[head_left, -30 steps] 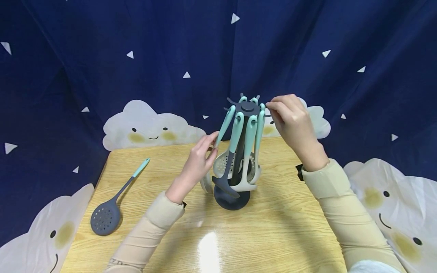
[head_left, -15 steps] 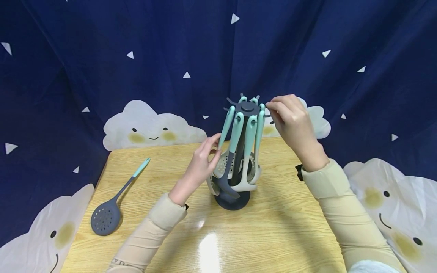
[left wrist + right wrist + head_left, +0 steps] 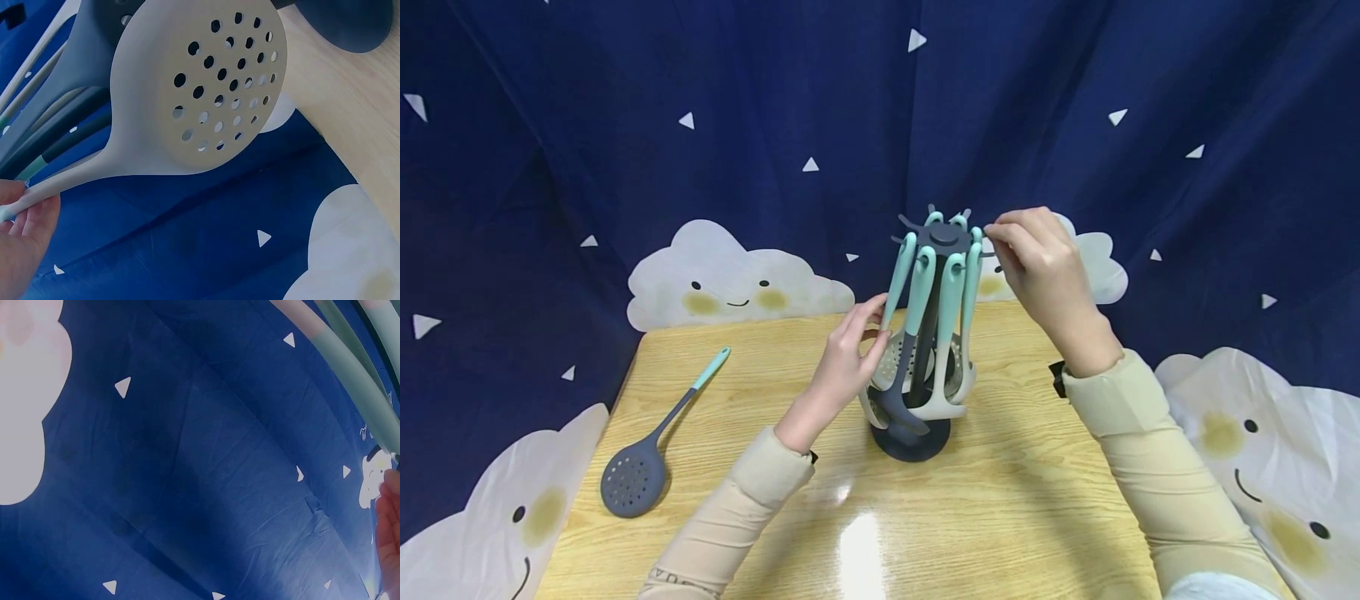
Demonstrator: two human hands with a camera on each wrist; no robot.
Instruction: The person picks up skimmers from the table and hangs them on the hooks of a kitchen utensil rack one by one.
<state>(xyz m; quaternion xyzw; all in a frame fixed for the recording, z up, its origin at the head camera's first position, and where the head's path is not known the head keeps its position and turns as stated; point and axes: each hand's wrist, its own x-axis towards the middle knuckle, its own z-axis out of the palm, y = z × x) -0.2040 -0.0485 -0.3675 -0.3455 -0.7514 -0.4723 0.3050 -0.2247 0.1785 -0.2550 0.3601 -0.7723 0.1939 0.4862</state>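
A dark utensil stand (image 3: 943, 240) stands on the table with several turquoise-handled kitchen tools hanging from its hooks. My left hand (image 3: 842, 358) pinches the beige skimmer (image 3: 206, 87) at its handle, on the stand's left side. In the left wrist view its perforated head is large and near, and the handle end is out of frame. The skimmer's top (image 3: 907, 243) hangs at a hook. At the upper right, my right hand (image 3: 1041, 267) pinches the tip of a hook, beside another turquoise handle (image 3: 972, 271). Only its fingers show at the edge of the right wrist view.
A dark skimmer (image 3: 634, 479) with a turquoise handle lies on the left of the wooden table (image 3: 1030, 500). Behind the table hangs a blue curtain (image 3: 760, 100) with white triangles and clouds. The stand's round base (image 3: 912, 442) rests mid-table.
My left hand has moved slightly right and down, bringing the beige skimmer's lower end in towards the stand. My right hand has stayed at the hook.
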